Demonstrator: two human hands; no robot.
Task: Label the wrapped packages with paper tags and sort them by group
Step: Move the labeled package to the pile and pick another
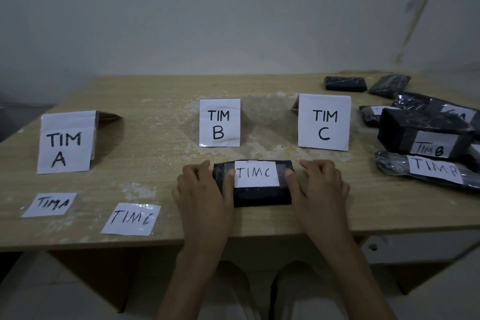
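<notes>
Left hand (205, 189) and right hand (318, 187) clasp one wrapped package (262, 196) (tagged TIM C) near the table (155, 163) edge; three standing signs (66, 141) (219, 123) (324, 122) behind, two loose paper tags (50, 204) (130, 219) left, at least six other packages (426, 138) right.

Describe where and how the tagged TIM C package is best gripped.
Probably by its short ends, coming in from left and right: the package lies flat, long side across, and end grips leave the tag on top uncovered.

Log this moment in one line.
package: TIM C tag on top | left hand: holds left end | right hand: holds right end
</notes>
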